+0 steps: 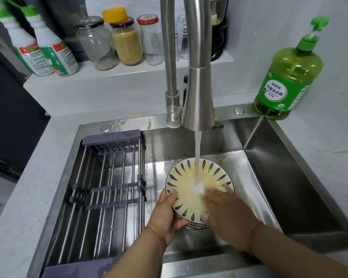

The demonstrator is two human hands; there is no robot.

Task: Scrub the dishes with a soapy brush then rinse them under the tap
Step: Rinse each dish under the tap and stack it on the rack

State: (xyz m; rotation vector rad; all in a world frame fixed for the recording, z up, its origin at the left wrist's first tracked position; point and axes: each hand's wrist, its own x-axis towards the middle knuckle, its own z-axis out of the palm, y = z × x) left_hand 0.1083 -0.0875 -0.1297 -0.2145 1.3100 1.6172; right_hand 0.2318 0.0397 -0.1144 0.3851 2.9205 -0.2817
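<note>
- Bowl (191,189) under the tap (199,81), mouth tilted up toward the camera.
- Left hand (167,215) grips its rim; right hand (227,213) lies flat inside, fingers straight.
- Soap bottle (287,77) right of the tap reads "柠檬洗洁精".

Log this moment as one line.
phase: rinse | left hand: grips bowl rim | right hand: rubs inside bowl | tap: running into bowl | brush: not in view

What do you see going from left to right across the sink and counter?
Rack → left hand → bowl → right hand → soap bottle.
</note>
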